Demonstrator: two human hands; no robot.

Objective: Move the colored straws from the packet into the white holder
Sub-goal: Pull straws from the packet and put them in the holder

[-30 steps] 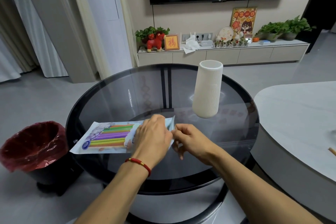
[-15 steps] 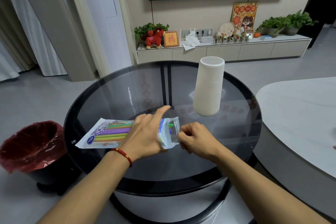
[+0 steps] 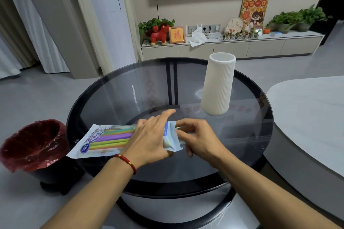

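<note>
- Two hands are working the straw packet (image 3: 104,142) on my glass table (image 3: 115,95): left hand (image 3: 149,139) gripping it, right hand (image 3: 197,135) pinching its opening.
- The white holder (image 3: 217,87) is standing upright just beyond.

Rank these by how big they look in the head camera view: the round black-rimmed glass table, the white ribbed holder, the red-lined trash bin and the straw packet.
1. Round black-rimmed glass table, by far the largest.
2. Red-lined trash bin.
3. White ribbed holder and straw packet: they look about alike, the packet partly hidden under the hands, so unranked.
</note>
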